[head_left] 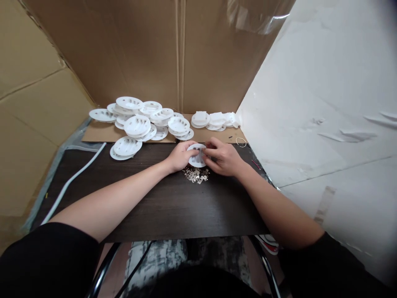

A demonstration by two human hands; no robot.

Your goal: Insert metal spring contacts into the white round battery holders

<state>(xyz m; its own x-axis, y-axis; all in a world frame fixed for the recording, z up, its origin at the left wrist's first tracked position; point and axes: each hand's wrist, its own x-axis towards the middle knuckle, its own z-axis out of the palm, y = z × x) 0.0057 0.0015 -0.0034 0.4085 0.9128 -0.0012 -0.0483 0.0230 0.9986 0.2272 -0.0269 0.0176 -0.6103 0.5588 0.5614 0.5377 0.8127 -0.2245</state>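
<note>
White plastic: gripping compartmented disc point(199, 159) in left hand point(180, 156), touching with right hand point(223, 157), pinched item impossible to tell; unused metal clips point(197, 176) heaped nearby, completion unclear for stacked discs point(136, 125).

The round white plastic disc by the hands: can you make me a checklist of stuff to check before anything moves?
1. Round white plastic disc held: ok, the left hand grips it, thumb over its face.
2. Right hand at the disc: ok, its fingers are at the disc's right side.
3. Small metal piece between the right fingertips: cannot tell, too small to see.
4. Heap of small silvery metal pieces close by: ok, just below the disc on the dark wood-grain table.
5. All the disc's slots filled: cannot tell, fingers cover part.
6. Piles of round white plastic discs apart from both hands: ok.
</note>
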